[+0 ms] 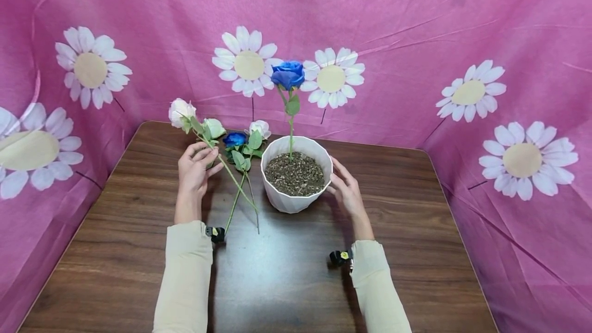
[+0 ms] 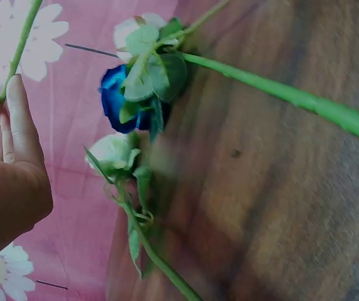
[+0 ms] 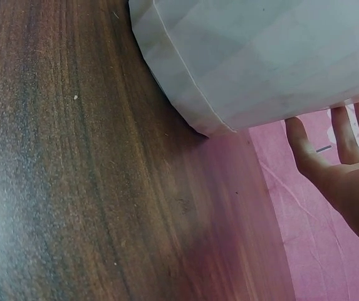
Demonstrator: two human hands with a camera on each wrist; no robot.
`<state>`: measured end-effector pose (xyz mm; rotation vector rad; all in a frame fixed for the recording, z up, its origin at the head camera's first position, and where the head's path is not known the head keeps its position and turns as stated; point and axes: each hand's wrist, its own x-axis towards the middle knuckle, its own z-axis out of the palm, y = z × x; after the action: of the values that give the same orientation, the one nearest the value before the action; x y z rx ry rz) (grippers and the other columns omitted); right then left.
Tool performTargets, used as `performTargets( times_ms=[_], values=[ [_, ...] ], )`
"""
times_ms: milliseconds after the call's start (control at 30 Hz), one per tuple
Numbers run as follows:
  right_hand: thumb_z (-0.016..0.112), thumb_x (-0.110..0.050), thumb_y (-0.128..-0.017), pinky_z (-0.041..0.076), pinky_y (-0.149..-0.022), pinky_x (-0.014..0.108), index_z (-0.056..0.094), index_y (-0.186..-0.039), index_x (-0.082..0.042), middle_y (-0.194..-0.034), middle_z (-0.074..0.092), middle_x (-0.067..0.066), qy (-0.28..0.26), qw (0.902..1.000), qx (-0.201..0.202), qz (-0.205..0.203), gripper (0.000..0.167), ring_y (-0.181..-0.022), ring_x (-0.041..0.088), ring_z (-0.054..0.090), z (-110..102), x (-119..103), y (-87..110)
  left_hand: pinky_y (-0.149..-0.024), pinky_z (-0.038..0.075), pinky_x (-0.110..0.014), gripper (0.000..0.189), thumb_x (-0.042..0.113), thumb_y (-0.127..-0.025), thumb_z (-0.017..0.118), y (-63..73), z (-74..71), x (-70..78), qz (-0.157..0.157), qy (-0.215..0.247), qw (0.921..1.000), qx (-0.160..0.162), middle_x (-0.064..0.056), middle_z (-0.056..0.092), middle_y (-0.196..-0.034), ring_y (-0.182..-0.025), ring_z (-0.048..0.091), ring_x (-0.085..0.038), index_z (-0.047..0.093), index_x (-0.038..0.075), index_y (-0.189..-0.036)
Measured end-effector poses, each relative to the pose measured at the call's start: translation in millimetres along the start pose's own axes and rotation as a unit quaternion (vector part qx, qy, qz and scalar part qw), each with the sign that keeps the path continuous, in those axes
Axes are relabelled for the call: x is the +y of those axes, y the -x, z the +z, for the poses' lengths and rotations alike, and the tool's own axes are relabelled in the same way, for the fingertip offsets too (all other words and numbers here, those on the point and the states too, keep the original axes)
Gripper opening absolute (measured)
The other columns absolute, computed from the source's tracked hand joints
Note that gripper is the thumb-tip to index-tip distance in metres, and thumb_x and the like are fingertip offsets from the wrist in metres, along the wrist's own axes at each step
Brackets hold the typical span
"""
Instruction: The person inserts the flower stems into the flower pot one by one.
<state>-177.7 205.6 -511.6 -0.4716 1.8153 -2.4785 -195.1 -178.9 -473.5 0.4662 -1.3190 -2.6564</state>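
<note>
In the head view my left hand [image 1: 195, 171] pinches the stem of a pale pink-white rose [image 1: 181, 113], whose bloom tilts up to the left. The left wrist view shows that green stem [image 2: 21, 47] between thumb and fingers. My right hand [image 1: 348, 189] touches the right side of a white faceted pot [image 1: 291, 203]. In the right wrist view its fingertips rest against the pot wall [image 3: 248, 63]. Dark soil [image 1: 296, 179] fills the pot, and a blue rose [image 1: 289, 76] stands upright in it.
Left of the pot, a second blue rose [image 1: 235, 140], a greenish-white rose [image 1: 214, 128] and a white rose [image 1: 260, 128] lie on the brown wooden table [image 1: 402, 209]. Pink cloth [image 1: 398, 9] printed with daisies surrounds the table's back and sides.
</note>
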Motion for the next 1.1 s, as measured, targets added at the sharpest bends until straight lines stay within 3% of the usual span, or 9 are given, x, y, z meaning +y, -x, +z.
performTargets(
  times_ms=[133, 333, 433, 533, 767, 1100],
  values=[
    [0.064, -0.022, -0.101, 0.058, -0.093, 0.037, 0.045, -0.152, -0.005, -0.141, 0.054, 0.01, -0.013, 0.9999, -0.004, -0.008, 0.057, -0.121, 0.023, 0.057, 4.7, -4.8, 1.0, -0.066, 0.064, -0.034, 0.031, -0.012, -0.091, 0.068, 1.7, 3.8, 4.5, -0.006, 0.015, 0.9998, -0.011, -0.006, 0.069, -0.087, -0.082, 0.07, -0.017, 0.052, -0.004, -0.116],
    [0.058, -0.016, -0.104, 0.057, -0.096, 0.042, 0.043, -0.154, -0.008, -0.147, 0.049, 0.015, -0.019, 0.9997, -0.015, -0.009, 0.052, -0.124, 0.027, 0.056, -18.0, 22.4, -4.3, -0.065, 0.064, -0.032, 0.023, -0.011, -0.095, 0.063, 4.0, 11.7, 9.1, -0.015, 0.022, 0.9987, -0.044, -0.007, 0.071, -0.091, -0.08, 0.072, -0.019, 0.054, 0.003, -0.11],
    [0.049, -0.005, -0.106, 0.056, -0.098, 0.045, 0.042, -0.155, -0.01, -0.151, 0.046, 0.016, -0.007, 0.9999, -0.01, 0.001, 0.049, -0.127, 0.028, 0.055, -28.7, 35.6, -6.4, -0.064, 0.064, -0.03, 0.025, -0.013, -0.095, 0.06, 4.9, 17.1, 12.6, -0.02, 0.042, 0.9967, -0.067, -0.008, 0.072, -0.094, -0.08, 0.072, -0.02, 0.052, 0.001, -0.114],
    [0.047, -0.005, -0.107, 0.055, -0.099, 0.046, 0.041, -0.155, -0.01, -0.152, 0.044, 0.017, -0.005, 1.0, -0.007, 0.002, 0.049, -0.128, 0.03, 0.054, -32.0, 40.8, -7.3, -0.064, 0.064, -0.03, 0.028, -0.015, -0.095, 0.058, 5.8, 23.9, 16.4, -0.026, 0.064, 0.9943, -0.081, -0.009, 0.072, -0.096, -0.08, 0.072, -0.021, 0.051, 0.0, -0.117],
    [0.05, -0.009, -0.107, 0.056, -0.097, 0.045, 0.042, -0.155, -0.009, -0.152, 0.044, 0.019, -0.006, 1.0, -0.006, -0.002, 0.049, -0.128, 0.03, 0.054, -31.2, 39.7, -7.1, -0.067, 0.064, -0.03, 0.031, -0.017, -0.095, 0.056, 7.9, 44.3, 22.9, -0.037, 0.089, 0.9923, -0.079, -0.01, 0.068, -0.096, -0.079, 0.07, -0.019, 0.053, 0.002, -0.12],
    [0.056, -0.015, -0.105, 0.057, -0.096, 0.042, 0.044, -0.153, -0.008, -0.15, 0.047, 0.015, -0.014, 0.9998, -0.014, -0.008, 0.05, -0.127, 0.027, 0.054, -22.2, 27.6, -5.5, -0.065, 0.063, -0.03, 0.018, -0.008, -0.098, 0.059, 3.9, 68.2, 26.9, -0.027, 0.074, 0.9932, -0.085, -0.006, 0.062, -0.094, -0.077, 0.066, -0.016, 0.059, 0.006, -0.109]
  ],
)
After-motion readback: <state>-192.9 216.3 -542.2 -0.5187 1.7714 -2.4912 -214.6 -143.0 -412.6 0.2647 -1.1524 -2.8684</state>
